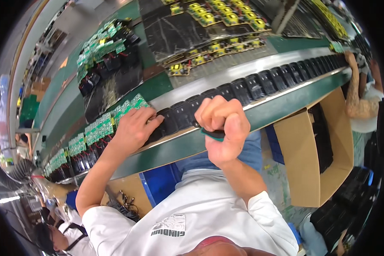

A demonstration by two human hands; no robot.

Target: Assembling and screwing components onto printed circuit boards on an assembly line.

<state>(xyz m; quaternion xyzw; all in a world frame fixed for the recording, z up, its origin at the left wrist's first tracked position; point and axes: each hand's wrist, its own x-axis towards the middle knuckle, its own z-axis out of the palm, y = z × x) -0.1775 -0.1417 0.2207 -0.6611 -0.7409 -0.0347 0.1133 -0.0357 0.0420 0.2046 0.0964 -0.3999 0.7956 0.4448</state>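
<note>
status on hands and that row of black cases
Left hand at the black cases, grip unclear. Right hand curled round a dark item, mostly hidden. Cases lined along the bench. Cardboard box off right, apart from both hands.

open room separates the hands point(134, 129) above black casings point(183, 116)

Above a green-tinged floor point(274, 184), a long green tabletop point(281, 108) is extended from left to right, with a metal post point(286, 16) set toward the far right and a lit tube point(8, 199) seen at left.
</note>
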